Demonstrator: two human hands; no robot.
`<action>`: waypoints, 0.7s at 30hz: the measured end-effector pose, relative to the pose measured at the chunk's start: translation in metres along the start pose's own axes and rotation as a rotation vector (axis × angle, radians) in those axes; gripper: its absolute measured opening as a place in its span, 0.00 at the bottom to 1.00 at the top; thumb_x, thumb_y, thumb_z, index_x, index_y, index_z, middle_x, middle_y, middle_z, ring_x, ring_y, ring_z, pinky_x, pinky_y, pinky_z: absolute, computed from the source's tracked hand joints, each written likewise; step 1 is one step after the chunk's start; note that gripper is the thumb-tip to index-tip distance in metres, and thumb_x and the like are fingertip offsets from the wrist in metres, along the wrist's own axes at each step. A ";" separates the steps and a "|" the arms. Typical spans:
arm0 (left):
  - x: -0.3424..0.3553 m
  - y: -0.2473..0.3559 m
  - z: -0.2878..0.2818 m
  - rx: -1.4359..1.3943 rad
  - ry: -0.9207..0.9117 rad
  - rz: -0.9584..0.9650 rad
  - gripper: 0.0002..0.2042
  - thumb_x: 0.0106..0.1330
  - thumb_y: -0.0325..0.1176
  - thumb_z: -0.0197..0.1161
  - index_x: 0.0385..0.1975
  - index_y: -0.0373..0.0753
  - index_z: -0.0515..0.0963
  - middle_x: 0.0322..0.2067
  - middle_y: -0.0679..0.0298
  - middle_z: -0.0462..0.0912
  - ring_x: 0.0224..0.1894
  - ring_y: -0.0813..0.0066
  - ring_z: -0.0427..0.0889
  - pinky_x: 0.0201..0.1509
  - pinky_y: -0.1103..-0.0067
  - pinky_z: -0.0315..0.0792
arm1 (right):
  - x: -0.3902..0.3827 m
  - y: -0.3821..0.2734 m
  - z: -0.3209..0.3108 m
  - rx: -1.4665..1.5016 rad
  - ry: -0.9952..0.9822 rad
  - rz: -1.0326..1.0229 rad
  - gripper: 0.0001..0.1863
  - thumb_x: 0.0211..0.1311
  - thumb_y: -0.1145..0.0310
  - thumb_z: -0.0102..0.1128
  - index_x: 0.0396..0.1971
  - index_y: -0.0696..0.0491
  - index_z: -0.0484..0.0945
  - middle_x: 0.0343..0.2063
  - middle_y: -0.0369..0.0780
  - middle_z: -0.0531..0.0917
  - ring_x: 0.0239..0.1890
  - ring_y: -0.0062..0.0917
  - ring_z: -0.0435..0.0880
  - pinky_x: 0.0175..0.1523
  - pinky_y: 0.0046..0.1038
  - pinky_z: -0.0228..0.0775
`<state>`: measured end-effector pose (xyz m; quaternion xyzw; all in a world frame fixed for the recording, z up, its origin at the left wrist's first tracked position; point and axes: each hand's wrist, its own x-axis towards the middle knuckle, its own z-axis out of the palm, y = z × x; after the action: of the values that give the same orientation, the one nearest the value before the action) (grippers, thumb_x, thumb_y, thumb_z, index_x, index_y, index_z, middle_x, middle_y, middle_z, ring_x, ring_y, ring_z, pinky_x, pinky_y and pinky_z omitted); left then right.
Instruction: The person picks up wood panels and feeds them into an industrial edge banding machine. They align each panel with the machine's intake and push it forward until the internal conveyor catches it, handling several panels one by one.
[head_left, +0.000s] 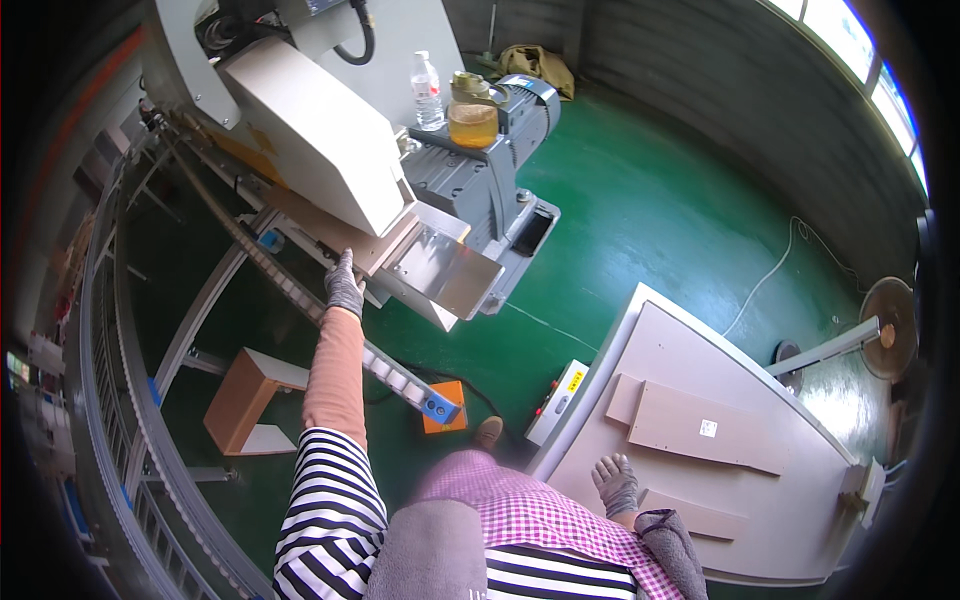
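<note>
My left hand (pixel 345 286), in a grey glove, reaches forward on an outstretched arm and is closed on the near edge of a brown board (pixel 372 246). That board lies partly under the white housing (pixel 318 125) of a machine, which hides the rest of it. A shiny metal plate (pixel 447 272) slopes away just right of the board. My right hand (pixel 617 484), gloved too, holds nothing; its fingers are spread above a light table (pixel 600 440). Nearest to it are a narrow brown panel (pixel 690 516) and a larger brown panel with a white label (pixel 708 428).
A roller conveyor (pixel 125 340) curves along the left. A brown-and-white box-shaped piece (pixel 240 400) and an orange box (pixel 445 408) sit on the green floor. On the grey motor (pixel 530 105) stand a water bottle (pixel 427 92) and a jar of yellow liquid (pixel 473 124). A fan (pixel 888 330) is at right.
</note>
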<state>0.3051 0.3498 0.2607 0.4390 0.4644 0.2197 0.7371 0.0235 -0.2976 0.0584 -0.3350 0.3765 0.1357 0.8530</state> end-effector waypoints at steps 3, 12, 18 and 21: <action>0.016 -0.010 -0.011 -0.047 -0.120 -0.053 0.23 0.60 0.40 0.67 0.53 0.47 0.68 0.46 0.65 0.77 0.46 0.69 0.79 0.53 0.63 0.70 | -0.010 -0.001 0.052 -0.084 -0.045 0.070 0.36 0.65 0.49 0.53 0.64 0.56 0.57 0.63 0.52 0.62 0.63 0.44 0.65 0.63 0.45 0.63; -0.073 -0.073 -0.007 -0.077 -0.323 -0.137 0.13 0.58 0.30 0.67 0.42 0.41 0.76 0.34 0.64 0.83 0.32 0.68 0.85 0.32 0.73 0.82 | -0.019 0.008 0.206 -0.285 -0.495 0.232 0.28 0.63 0.51 0.58 0.56 0.53 0.67 0.44 0.43 0.78 0.42 0.32 0.80 0.48 0.34 0.75; -0.220 -0.151 0.005 0.004 -0.500 -0.291 0.15 0.56 0.26 0.69 0.41 0.41 0.75 0.35 0.61 0.81 0.37 0.65 0.83 0.41 0.68 0.81 | -0.026 0.004 0.293 -0.219 -0.438 0.098 0.29 0.62 0.51 0.59 0.57 0.52 0.66 0.48 0.43 0.76 0.50 0.32 0.76 0.50 0.37 0.74; -0.291 -0.189 0.001 0.053 -0.627 -0.459 0.18 0.58 0.23 0.67 0.48 0.41 0.73 0.39 0.60 0.80 0.42 0.64 0.81 0.44 0.65 0.80 | -0.031 -0.008 0.275 -0.093 -0.458 0.026 0.28 0.61 0.55 0.62 0.57 0.52 0.67 0.48 0.42 0.76 0.51 0.31 0.76 0.51 0.37 0.74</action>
<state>0.1526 0.0390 0.2433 0.3884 0.3081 -0.1077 0.8618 0.1582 -0.1173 0.2201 -0.3293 0.1708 0.2364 0.8980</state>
